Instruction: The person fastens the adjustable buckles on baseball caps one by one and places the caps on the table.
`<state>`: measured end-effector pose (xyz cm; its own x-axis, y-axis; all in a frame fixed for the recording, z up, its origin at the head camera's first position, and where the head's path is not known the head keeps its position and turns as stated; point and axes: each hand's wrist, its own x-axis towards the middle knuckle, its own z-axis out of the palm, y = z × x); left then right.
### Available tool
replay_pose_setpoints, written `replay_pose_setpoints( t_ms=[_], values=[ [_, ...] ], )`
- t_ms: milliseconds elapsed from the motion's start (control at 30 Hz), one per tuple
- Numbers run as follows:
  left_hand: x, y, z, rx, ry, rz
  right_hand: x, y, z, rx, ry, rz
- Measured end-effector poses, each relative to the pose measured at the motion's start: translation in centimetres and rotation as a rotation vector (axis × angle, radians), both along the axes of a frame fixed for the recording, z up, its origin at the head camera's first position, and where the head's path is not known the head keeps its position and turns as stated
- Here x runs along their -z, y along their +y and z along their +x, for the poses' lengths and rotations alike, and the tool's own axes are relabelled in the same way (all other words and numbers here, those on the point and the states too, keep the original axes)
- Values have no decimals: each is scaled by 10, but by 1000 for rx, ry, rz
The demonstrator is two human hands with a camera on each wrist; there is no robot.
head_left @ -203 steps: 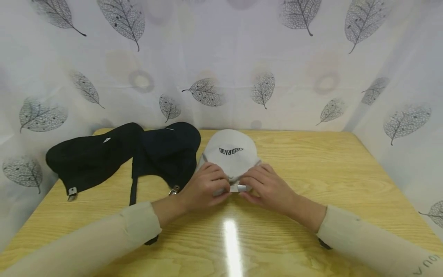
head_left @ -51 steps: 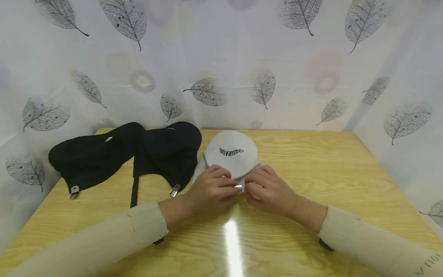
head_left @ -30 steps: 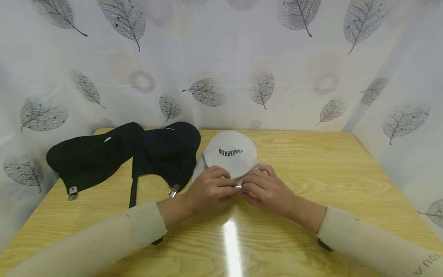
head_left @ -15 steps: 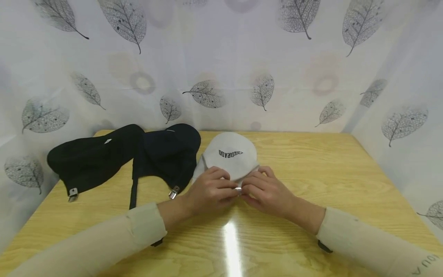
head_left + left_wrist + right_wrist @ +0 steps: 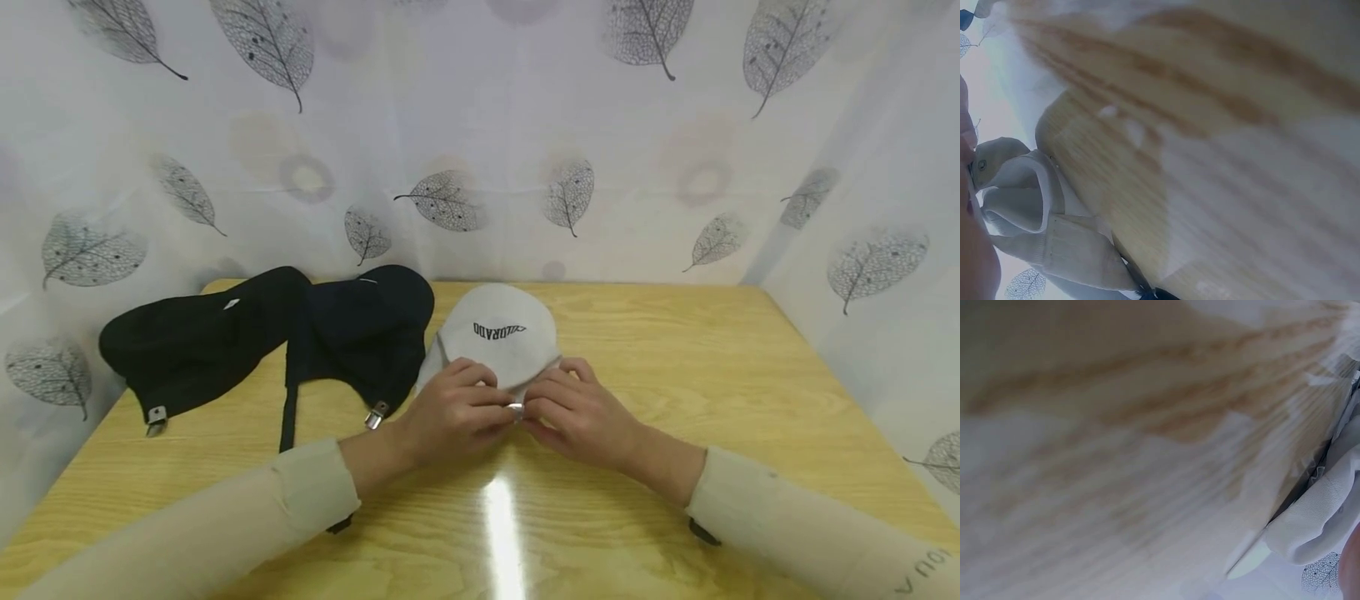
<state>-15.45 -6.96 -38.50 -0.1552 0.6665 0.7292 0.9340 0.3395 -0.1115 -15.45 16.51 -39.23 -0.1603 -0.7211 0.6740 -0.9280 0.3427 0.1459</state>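
In the head view a white baseball cap [image 5: 498,333] lies on the table, its brim turned to the back wall and its COLORADO lettering upside down. A small silver buckle [image 5: 517,410] shows on the back strap, at the near edge. My left hand [image 5: 456,410] pinches the strap just left of the buckle. From the right, the curled fingers of my right hand [image 5: 576,410] pinch it close beside the metal. Both hands hide most of the strap. The left wrist view catches the cap's sweatband [image 5: 1079,247]; the right wrist view has only part of the cap [image 5: 1313,522].
Left of the white cap lie a navy cap [image 5: 360,333] with a hanging strap [image 5: 288,417] and a black cap [image 5: 202,342], both with metal buckles at their near ends. The wooden table [image 5: 697,358] meets a leaf-print curtain [image 5: 495,125] at the back and sides.
Since the earliest frame my left hand has slid right along the strap to the buckle, and the hands are closer together. Over the last second they are nearly still.
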Motion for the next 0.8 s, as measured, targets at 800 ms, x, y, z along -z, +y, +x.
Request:
replay_pose_setpoints(
  t_ms=[800],
  values=[
    [-2, -1, 0, -11, 3, 5, -1, 2, -1, 21, -25, 9]
  ],
)
